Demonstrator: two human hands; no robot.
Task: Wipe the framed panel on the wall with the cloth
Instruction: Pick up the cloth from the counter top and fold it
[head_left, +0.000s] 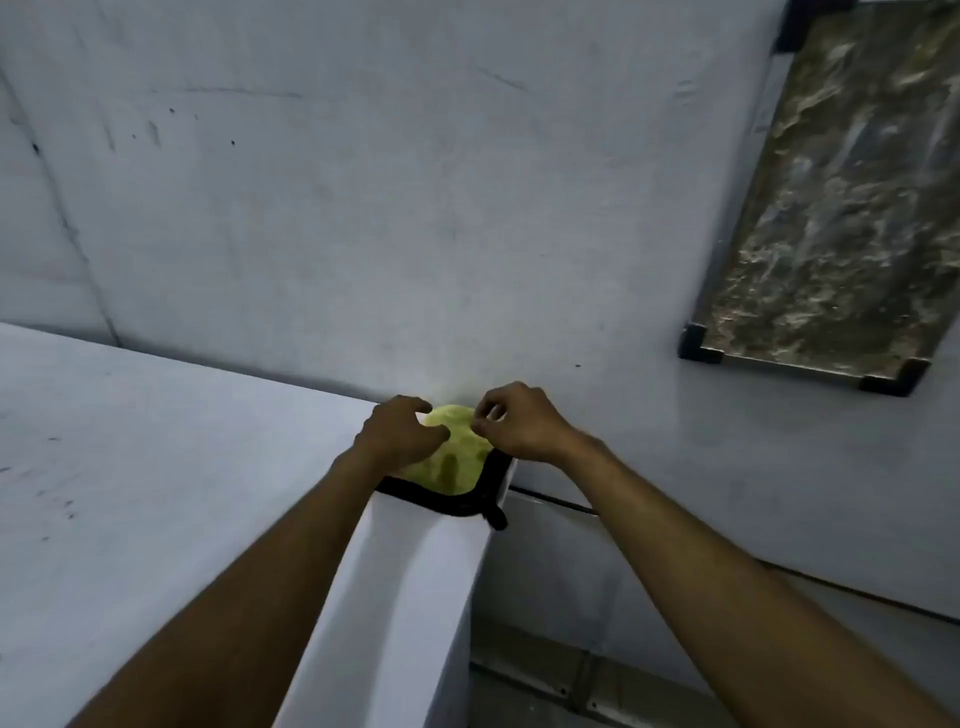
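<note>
The framed panel (836, 202) is hanging on the wall (415, 208) well right of the white tabletop (156, 493), at whose corner the yellow-green cloth (457, 457) is lying, overhanging, so the left hand (400, 436) pressing it and the right hand (519, 421), its grip pinching a fold, are risking dropping it off the edge.

Dim, bluish light; soft focus, wide-angle bending at the edges.

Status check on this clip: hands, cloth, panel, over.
Both hands on cloth: left hand pressing it flat, right hand pinching its edge. Cloth on ledge corner. Panel up right, untouched. Nothing in the way.
</note>
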